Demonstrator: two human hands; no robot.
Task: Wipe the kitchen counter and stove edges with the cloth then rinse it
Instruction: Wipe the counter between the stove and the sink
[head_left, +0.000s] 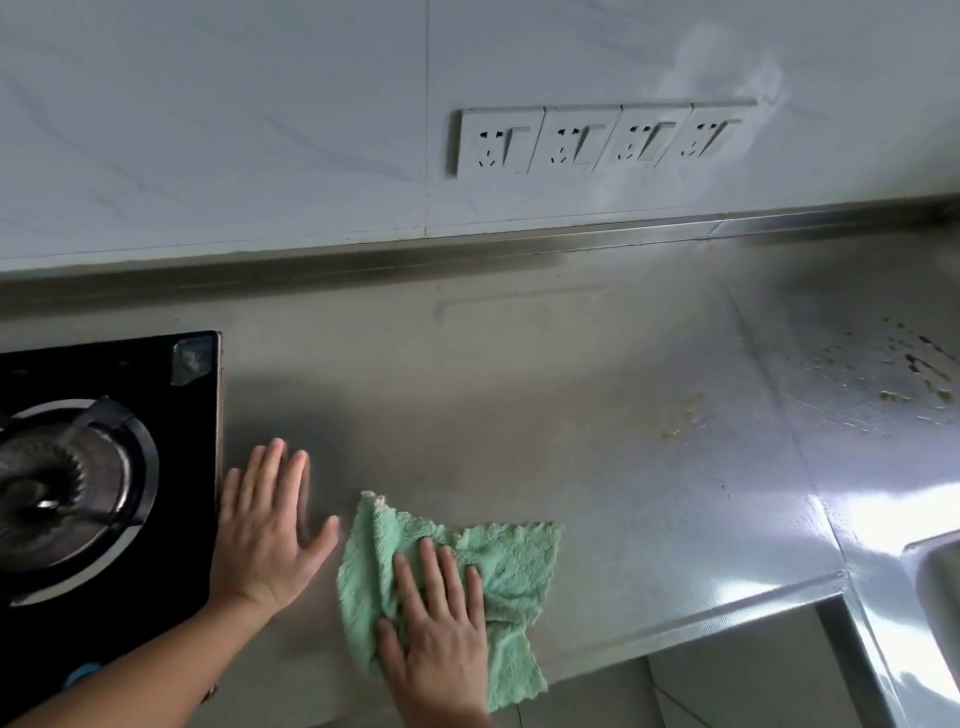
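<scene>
Here, right hand (434, 631) flat on cloth (511, 558)

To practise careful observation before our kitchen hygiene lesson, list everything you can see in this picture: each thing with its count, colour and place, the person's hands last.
counter: one, steel grey, along the wall.
stove: one, black, set in the counter at left.
burner: one, metal grey, on the stove.
sink: one, steel, only its edge shows at far right.
sockets: four, white, in a row on the wall.
stains: several, yellowish, on the counter at right.
cloth: one, green, near the counter's front edge.
left hand: one, flat on the counter beside the stove.
right hand: one, flat on the cloth.
</scene>
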